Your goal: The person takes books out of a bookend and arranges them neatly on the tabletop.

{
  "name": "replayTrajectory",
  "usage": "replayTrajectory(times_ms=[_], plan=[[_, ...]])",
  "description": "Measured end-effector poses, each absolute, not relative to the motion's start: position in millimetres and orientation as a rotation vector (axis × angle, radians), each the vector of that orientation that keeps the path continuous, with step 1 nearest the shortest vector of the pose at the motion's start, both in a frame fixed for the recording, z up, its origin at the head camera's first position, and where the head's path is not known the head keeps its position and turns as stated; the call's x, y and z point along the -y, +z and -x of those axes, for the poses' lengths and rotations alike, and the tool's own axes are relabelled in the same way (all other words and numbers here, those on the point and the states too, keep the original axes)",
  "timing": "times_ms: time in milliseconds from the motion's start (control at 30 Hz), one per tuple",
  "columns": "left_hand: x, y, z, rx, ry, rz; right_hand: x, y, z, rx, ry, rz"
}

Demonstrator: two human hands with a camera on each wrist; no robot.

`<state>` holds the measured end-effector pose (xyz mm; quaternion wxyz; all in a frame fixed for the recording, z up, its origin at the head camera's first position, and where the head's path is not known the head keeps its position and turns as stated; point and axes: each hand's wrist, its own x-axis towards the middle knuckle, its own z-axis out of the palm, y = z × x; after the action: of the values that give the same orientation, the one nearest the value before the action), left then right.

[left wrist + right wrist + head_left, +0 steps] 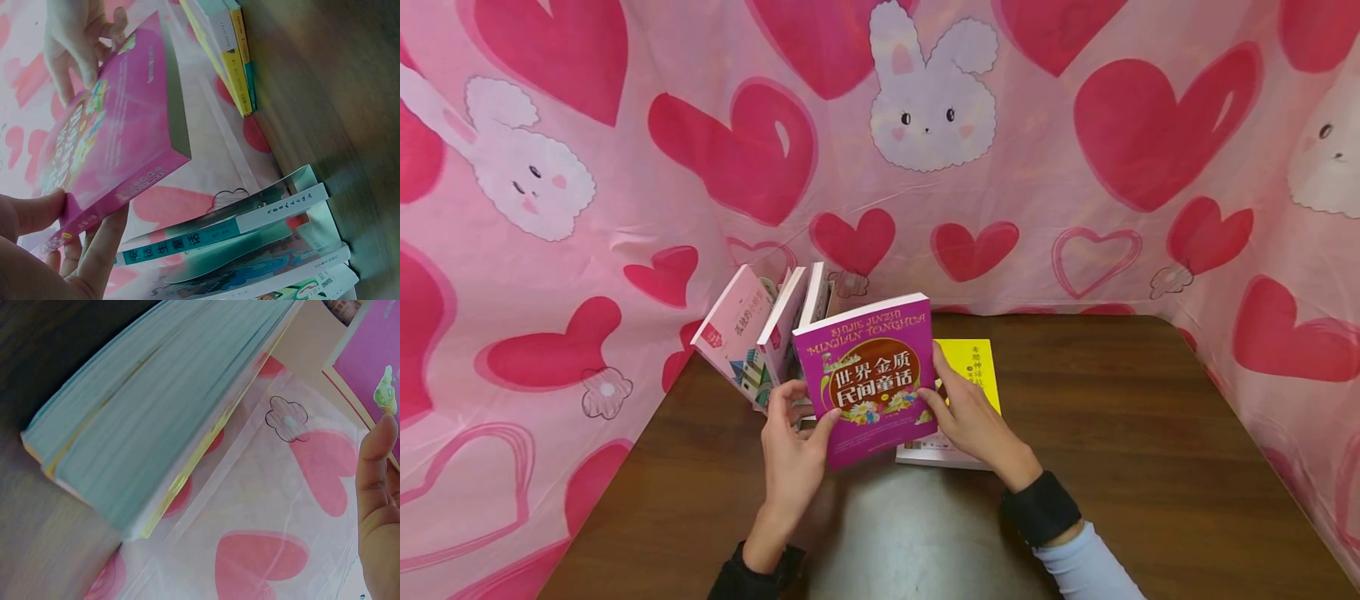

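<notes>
A purple paperback book with Chinese lettering and a brown oval on its cover is held up over the table, cover towards me. My left hand grips its spine side, thumb on the front cover and fingers behind, plainest in the left wrist view. At the opposite edge my right hand pinches the book, its thumb on the cover. Just left of the purple book, several books stand upright and leaning, a pink one outermost. A yellow book tops a stack behind my right hand.
The brown wooden table runs up to a pink cloth with hearts and rabbits, hung at the back and sides. In the right wrist view the stack's page edges are close to the camera. Black bands circle both wrists.
</notes>
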<state>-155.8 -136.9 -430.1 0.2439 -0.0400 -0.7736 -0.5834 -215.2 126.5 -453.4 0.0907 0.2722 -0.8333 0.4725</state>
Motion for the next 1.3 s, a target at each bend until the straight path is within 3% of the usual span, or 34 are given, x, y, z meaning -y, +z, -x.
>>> replayTrajectory(times_ms=[1300], plan=[[120,-436,175,2.357,-1.39,0.222,-148,-448,211,2.582,1.412,-0.651]])
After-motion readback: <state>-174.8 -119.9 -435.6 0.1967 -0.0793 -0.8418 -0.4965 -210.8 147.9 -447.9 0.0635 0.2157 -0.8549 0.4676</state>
